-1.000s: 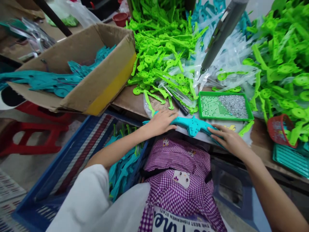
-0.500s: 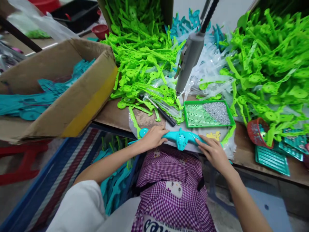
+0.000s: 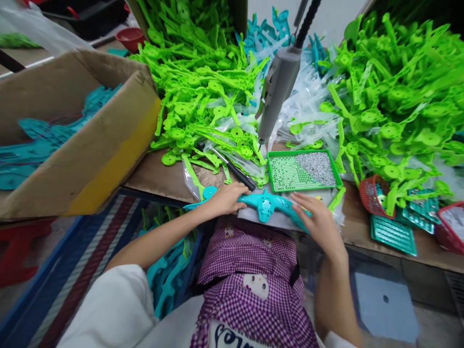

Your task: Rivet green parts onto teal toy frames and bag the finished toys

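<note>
A long teal plastic part (image 3: 266, 205) lies across the near edge of the wooden bench (image 3: 159, 176). My left hand (image 3: 226, 198) presses down on its left half, fingers laid over it. My right hand (image 3: 314, 220) rests on its right end, fingers curled along the piece. Just behind the part sits a green tray (image 3: 302, 170) holding tiny silver screws. A grey powered screwdriver (image 3: 277, 92) hangs on a cable above the tray, tip pointing down.
Heaps of bright green plastic parts (image 3: 203, 87) cover the bench. A cardboard box (image 3: 90, 140) with teal parts stands at left. A black pen-like tool (image 3: 234, 169) lies nearby. Small red baskets (image 3: 373, 195) and teal trays (image 3: 393, 234) sit at right. A blue crate (image 3: 72, 290) is below.
The view has shifted and moved closer to the bench. Both hands stay on the teal part, which has turned slightly; my right hand slid a little along its right end.
</note>
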The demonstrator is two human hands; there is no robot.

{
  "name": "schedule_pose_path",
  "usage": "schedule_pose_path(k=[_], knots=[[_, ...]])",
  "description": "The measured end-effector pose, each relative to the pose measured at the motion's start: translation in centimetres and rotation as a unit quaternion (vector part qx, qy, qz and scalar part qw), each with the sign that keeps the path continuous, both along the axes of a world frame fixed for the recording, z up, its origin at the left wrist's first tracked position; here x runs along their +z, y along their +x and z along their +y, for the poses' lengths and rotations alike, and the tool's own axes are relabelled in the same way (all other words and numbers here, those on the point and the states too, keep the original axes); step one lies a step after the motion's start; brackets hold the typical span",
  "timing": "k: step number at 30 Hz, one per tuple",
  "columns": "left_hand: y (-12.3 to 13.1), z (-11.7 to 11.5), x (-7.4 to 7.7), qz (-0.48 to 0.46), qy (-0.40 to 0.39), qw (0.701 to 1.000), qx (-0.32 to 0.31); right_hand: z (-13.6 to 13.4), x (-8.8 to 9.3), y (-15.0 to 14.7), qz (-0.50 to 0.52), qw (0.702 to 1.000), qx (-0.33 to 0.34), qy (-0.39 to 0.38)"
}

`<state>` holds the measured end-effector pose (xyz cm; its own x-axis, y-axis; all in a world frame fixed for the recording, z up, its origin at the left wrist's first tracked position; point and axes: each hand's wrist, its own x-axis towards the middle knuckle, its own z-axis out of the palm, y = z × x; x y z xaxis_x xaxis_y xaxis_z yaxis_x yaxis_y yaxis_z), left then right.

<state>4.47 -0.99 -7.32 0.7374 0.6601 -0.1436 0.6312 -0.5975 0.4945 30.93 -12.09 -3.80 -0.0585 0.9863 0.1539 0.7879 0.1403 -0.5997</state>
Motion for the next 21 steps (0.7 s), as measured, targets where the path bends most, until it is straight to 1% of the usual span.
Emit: schedule_pose_path(k=[1, 2, 3, 4, 5, 6, 8, 10, 12, 13, 14, 15, 17, 18, 19, 20, 21], knots=[[0.2, 0.2, 0.1, 0.003, -0.008, 1.0, -0.003, 0.9, 1.1, -0.9, 0.075, 0.996, -0.041, 0.037], [0.3, 0.4, 0.2, 0.006, -0.015, 1.0, -0.004, 2.0, 1.9, -1.7, 0.147, 0.981, -0.084, 0.09], [0.4, 0.5, 0.2, 0.008, -0.022, 1.0, -0.002, 3.1, 2.5, -2.4, 0.212, 0.96, -0.113, 0.142], [0.5, 0.6, 0.3, 0.009, -0.026, 1.0, 0.003, 4.3, 2.9, -2.9, 0.264, 0.942, -0.118, 0.168], [0.5, 0.5, 0.4, 0.008, -0.028, 1.0, 0.01, 5.6, 3.0, -3.2, 0.298, 0.933, -0.108, 0.17], [0.5, 0.4, 0.4, 0.006, -0.027, 0.999, 0.016, 7.0, 2.9, -3.2, 0.319, 0.928, -0.1, 0.164], [0.5, 0.2, 0.4, 0.006, -0.025, 0.999, 0.023, 10.0, 2.6, -2.8, 0.326, 0.928, -0.095, 0.153], [0.4, 0.0, 0.3, 0.01, -0.026, 0.999, 0.024, 12.9, 2.6, -2.0, 0.306, 0.928, -0.112, 0.181], [0.3, -0.1, 0.2, 0.009, -0.027, 0.999, 0.024, 14.4, 3.0, -1.4, 0.266, 0.934, -0.111, 0.213], [0.3, -0.1, 0.1, 0.006, -0.029, 0.999, 0.026, 14.3, 3.2, -1.1, 0.238, 0.942, -0.1, 0.214], [0.2, -0.2, 0.1, 0.003, -0.031, 0.999, 0.03, 13.4, 3.1, -0.9, 0.202, 0.954, -0.082, 0.205], [0.2, -0.2, 0.1, 0.0, -0.033, 0.999, 0.035, 11.8, 2.8, -0.7, 0.156, 0.968, -0.06, 0.188], [0.1, -0.3, 0.1, -0.001, -0.035, 0.998, 0.043, 7.3, 1.4, -0.4, 0.039, 0.988, -0.008, 0.148], [0.0, -0.3, 0.1, 0.002, -0.037, 0.998, 0.043, 4.7, 0.4, -0.3, -0.013, 0.991, 0.011, 0.136], [0.0, -0.3, 0.1, 0.004, -0.039, 0.998, 0.043, 2.3, -0.8, -0.1, -0.069, 0.99, 0.047, 0.115], [0.0, -0.3, 0.2, 0.006, -0.042, 0.998, 0.041, 0.2, -1.9, 0.0, -0.127, 0.984, 0.082, 0.093], [0.0, -0.2, 0.3, 0.004, -0.047, 0.998, 0.036, -1.4, -2.8, 0.0, -0.17, 0.977, 0.097, 0.08]])
